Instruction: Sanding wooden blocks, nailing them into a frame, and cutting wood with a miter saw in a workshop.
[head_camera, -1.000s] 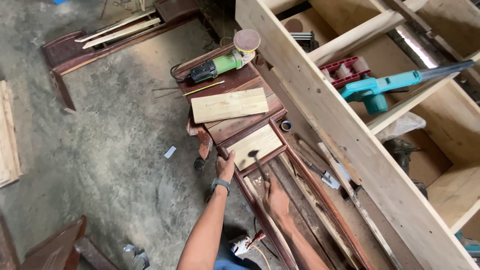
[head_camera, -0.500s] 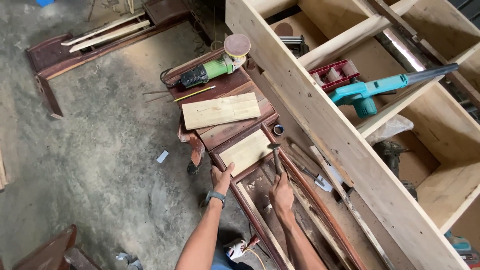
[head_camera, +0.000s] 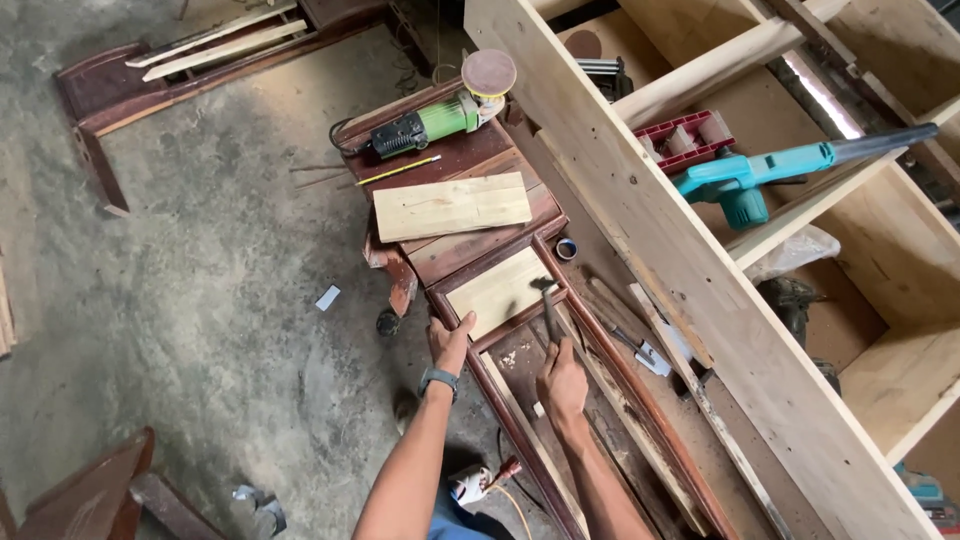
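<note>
The right hand is clamped round the handle of a hammer, whose head rests over the pale wood panel set in the dark red frame. The left hand grips the frame's edge just beside that panel, fingers curled over it. Further up lie a loose pale board, a green angle grinder, and to the right a teal blower.
</note>
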